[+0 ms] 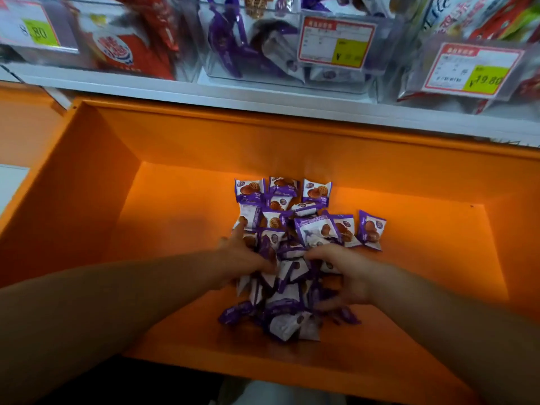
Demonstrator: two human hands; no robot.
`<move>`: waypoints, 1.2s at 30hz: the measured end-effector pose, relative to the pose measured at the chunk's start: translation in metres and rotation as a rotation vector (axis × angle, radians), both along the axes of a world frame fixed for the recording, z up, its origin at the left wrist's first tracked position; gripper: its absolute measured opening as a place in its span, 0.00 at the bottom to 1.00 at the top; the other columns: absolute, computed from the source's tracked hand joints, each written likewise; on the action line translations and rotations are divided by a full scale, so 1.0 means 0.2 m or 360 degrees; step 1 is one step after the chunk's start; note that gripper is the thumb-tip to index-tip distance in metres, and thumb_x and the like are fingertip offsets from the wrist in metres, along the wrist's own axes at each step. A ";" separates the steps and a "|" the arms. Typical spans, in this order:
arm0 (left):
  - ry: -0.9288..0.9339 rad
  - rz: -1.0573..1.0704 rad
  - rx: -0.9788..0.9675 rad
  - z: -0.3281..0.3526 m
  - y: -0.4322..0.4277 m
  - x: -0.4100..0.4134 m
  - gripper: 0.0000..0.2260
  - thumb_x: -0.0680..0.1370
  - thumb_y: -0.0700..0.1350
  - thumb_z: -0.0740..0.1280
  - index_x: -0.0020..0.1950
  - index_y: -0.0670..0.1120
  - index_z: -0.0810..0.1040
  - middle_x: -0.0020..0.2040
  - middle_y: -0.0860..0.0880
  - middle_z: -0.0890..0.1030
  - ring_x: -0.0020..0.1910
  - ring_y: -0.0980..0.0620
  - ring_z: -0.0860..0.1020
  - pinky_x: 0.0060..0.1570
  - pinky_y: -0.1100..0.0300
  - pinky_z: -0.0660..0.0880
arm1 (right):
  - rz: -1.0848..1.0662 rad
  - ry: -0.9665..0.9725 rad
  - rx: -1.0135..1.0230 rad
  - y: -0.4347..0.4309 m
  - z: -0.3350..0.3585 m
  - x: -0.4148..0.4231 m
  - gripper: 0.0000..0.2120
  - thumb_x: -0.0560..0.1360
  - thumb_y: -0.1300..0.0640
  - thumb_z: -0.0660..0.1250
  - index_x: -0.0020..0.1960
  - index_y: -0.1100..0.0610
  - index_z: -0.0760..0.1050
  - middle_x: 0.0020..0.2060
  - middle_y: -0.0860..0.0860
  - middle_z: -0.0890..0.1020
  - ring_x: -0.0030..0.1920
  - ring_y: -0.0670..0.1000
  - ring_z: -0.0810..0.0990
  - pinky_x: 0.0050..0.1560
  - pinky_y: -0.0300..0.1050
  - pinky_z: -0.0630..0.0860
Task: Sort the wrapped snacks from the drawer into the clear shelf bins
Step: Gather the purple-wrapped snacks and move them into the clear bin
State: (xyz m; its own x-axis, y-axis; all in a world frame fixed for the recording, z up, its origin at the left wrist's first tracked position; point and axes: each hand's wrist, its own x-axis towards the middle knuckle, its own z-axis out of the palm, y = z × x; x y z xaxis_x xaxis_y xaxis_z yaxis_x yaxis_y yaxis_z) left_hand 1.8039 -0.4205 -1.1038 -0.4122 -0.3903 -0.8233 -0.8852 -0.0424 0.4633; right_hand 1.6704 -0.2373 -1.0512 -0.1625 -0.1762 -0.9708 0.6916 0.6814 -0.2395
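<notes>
A heap of several purple-and-white wrapped snacks (304, 229) lies in the middle of the open orange drawer (122, 217). My left hand (245, 255) digs into the heap from the left, fingers curled round packets. From the right, my right hand (342, 273) clutches more packets, its fingers partly buried among them. Straight above the drawer, a clear shelf bin (263, 80) holds the same purple packets.
A white shelf edge (204, 95) runs above the drawer. A clear bin of red packets (128, 51) stands at the left, another bin with mixed packets (482, 80) at the right. Price tags (336, 42) hang on the bin fronts. Bare orange drawer floor lies on both sides of the heap.
</notes>
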 end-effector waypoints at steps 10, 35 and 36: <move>0.0204 -0.0341 -0.0672 0.10 -0.18 -0.04 0.47 0.70 0.64 0.75 0.82 0.57 0.53 0.78 0.48 0.62 0.72 0.42 0.70 0.59 0.51 0.77 | 0.0926 0.1368 0.0352 0.02 0.02 -0.24 0.22 0.73 0.33 0.69 0.49 0.53 0.74 0.42 0.52 0.81 0.42 0.53 0.81 0.41 0.52 0.82; 0.0177 -0.0716 -0.0189 -0.05 -0.19 -0.23 0.66 0.56 0.56 0.87 0.80 0.69 0.44 0.75 0.54 0.54 0.74 0.42 0.65 0.63 0.44 0.78 | 0.0999 0.0847 -0.0243 -0.27 -0.22 -0.35 0.54 0.55 0.35 0.84 0.76 0.32 0.61 0.79 0.48 0.56 0.75 0.57 0.65 0.72 0.56 0.69; 0.0178 -0.0744 -0.0192 -0.05 -0.20 -0.23 0.63 0.56 0.56 0.87 0.80 0.68 0.48 0.74 0.54 0.55 0.74 0.42 0.65 0.64 0.44 0.77 | 0.0959 0.0808 -0.0308 -0.28 -0.22 -0.35 0.50 0.54 0.33 0.83 0.72 0.31 0.65 0.77 0.48 0.60 0.73 0.56 0.66 0.70 0.56 0.70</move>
